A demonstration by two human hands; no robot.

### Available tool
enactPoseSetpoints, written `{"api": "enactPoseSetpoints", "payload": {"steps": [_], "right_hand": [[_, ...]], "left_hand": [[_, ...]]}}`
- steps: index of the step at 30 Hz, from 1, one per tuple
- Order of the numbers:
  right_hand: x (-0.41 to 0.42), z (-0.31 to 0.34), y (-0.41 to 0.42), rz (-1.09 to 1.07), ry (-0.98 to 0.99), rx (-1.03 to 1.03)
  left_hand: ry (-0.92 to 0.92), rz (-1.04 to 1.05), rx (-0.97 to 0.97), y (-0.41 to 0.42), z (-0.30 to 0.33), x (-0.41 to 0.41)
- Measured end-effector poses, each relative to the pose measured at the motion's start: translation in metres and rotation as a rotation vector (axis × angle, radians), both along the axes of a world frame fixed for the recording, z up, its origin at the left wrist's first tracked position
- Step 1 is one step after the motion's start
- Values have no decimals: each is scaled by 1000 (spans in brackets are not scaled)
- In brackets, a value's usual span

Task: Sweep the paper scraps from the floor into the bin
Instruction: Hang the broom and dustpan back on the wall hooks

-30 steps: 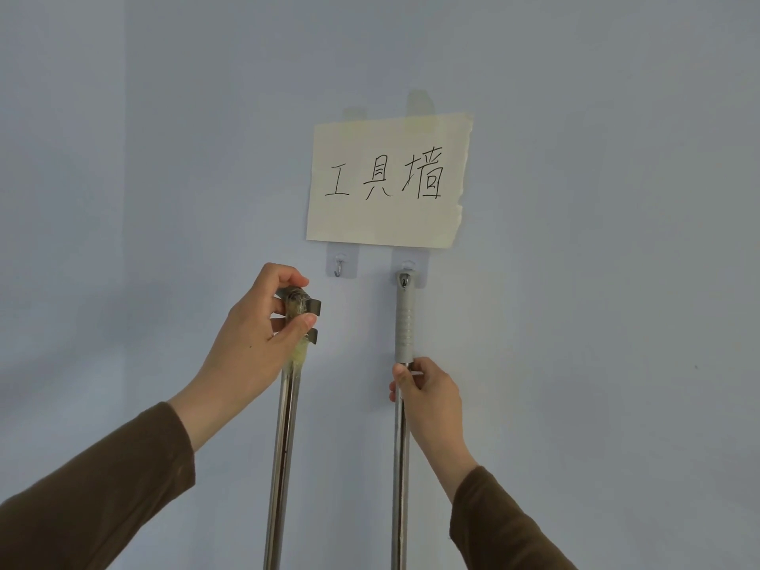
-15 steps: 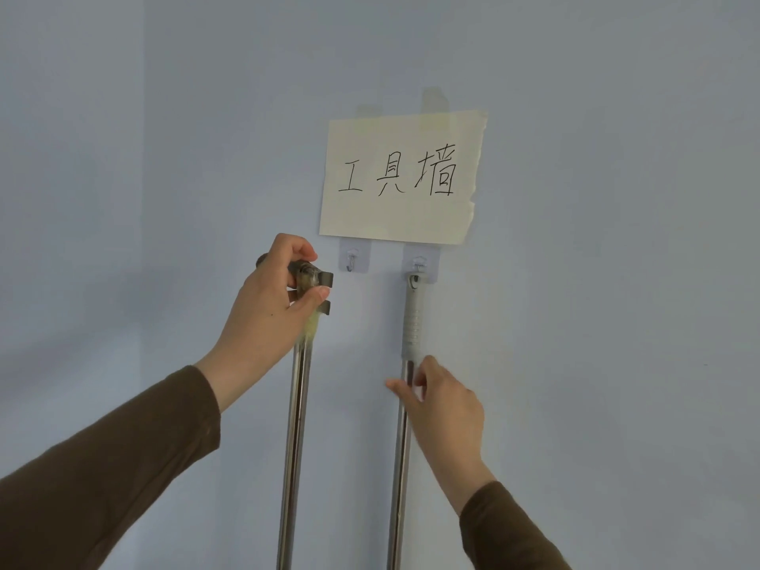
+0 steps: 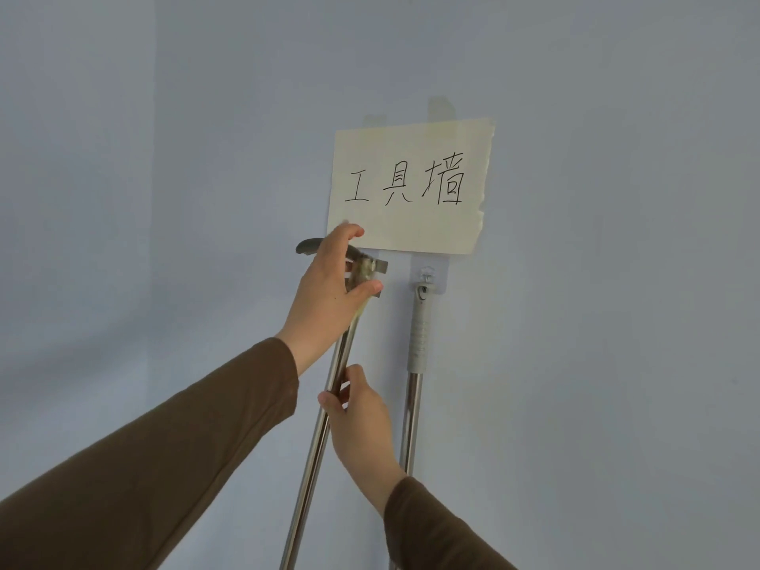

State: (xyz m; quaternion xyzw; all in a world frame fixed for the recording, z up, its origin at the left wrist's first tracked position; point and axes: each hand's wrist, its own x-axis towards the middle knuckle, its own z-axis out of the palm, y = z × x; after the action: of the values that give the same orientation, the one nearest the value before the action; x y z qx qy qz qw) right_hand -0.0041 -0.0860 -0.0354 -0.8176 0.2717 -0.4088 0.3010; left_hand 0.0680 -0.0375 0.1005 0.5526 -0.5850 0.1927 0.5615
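Observation:
Two long metal poles stand against a pale blue wall. My left hand (image 3: 329,290) grips the top of the left pole (image 3: 312,454), around its grey clip handle, just below a paper sign. The left pole leans to the right at its top. My right hand (image 3: 357,409) holds the same pole lower down, fingers wrapped round the shaft. The right pole (image 3: 411,413) has a grey grip and hangs from a small wall hook (image 3: 427,275). The poles' lower ends, the floor, paper scraps and bin are out of view.
A cream paper sign (image 3: 411,187) with handwritten characters is taped to the wall above the hooks. Bare blue wall spreads left and right of the poles. A wall corner runs down the left side.
My right hand left the right pole and moved left onto the left pole's shaft. My left hand lifted the left pole's top up toward the sign.

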Motion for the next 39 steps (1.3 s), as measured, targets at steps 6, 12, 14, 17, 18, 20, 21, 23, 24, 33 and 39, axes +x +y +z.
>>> {"api": "enactPoseSetpoints", "payload": {"steps": [6, 12, 14, 17, 18, 20, 21, 23, 24, 33, 39], "right_hand": [[4, -5, -19, 23, -49, 32], [16, -11, -27, 3, -32, 77], [20, -12, -30, -3, -26, 91], [24, -16, -34, -12, -18, 110], [25, -19, -34, -14, -17, 117], [26, -23, -34, -14, -16, 131], [27, -24, -34, -13, -17, 139], [28, -26, -34, -18, -13, 150], [28, -27, -34, -24, -7, 148], [19, -31, -35, -53, 43, 97], [8, -36, -37, -82, 79, 74]], "left_hand": [[30, 144, 78, -3, -51, 15], [153, 139, 262, -18, -69, 32], [185, 126, 266, -22, -70, 36], [214, 126, 274, -27, -76, 40], [219, 124, 279, -28, -79, 42], [229, 124, 283, -30, -85, 44], [233, 123, 280, -30, -87, 45], [235, 124, 272, -29, -89, 46], [232, 127, 271, -29, -90, 45], [213, 112, 338, -28, -99, 33], [190, 88, 393, -27, -106, 27]]}}
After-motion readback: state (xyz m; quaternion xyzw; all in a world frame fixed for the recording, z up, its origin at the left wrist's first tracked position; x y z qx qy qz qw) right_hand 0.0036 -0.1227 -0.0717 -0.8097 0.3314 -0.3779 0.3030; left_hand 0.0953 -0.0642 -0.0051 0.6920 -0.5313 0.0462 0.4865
